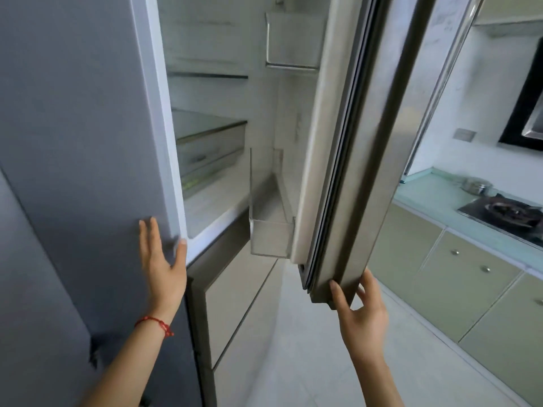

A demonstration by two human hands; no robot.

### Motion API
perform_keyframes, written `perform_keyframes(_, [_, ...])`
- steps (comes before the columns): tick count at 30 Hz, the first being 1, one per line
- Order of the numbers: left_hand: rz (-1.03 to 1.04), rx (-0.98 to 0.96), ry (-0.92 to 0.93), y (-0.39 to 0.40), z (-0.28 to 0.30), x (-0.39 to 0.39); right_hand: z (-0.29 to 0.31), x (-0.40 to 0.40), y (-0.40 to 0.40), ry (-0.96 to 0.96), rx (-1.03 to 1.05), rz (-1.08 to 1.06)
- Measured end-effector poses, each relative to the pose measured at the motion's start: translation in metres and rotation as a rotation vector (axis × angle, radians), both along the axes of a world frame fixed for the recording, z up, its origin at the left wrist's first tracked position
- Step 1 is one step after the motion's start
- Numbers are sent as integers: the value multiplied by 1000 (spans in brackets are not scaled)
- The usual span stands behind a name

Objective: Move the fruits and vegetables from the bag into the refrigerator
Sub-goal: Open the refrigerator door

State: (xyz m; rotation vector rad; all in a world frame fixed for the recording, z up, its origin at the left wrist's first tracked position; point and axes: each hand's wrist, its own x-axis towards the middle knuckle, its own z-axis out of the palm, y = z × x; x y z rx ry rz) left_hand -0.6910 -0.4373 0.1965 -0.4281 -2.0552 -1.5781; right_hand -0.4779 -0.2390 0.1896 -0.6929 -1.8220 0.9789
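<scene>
The refrigerator stands in front of me with both upper doors partly open. My left hand (161, 267) lies flat on the grey left door (82, 136) near its lower edge, thumb hooked round the edge. My right hand (360, 309) grips the bottom corner of the steel right door (358, 160). Between the doors I see glass shelves (205, 124) and a clear drawer (210, 154) with something green showing below it. The right door carries two clear bins (271, 236), both bare. No bag, fruit or vegetable is in view.
Below the open compartment are closed lower drawers (235, 301). To the right runs a kitchen counter (435, 195) with a gas hob (505, 214), a steel pot (477, 185) and green cabinet doors (470, 277). Pale tiled floor (308, 362) lies underfoot.
</scene>
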Motion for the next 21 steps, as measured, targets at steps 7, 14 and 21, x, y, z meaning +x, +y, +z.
perform_keyframes(7, [-17,-32,47,34,5,52,14,44,48,-46,-19,-121])
perform_keyframes(14, [-255,-314,204,88,15,112,19,88,71,-260,218,-209])
perform_keyframes(21, [-470,-585,280,151,0,157,11,138,102,-512,448,-284])
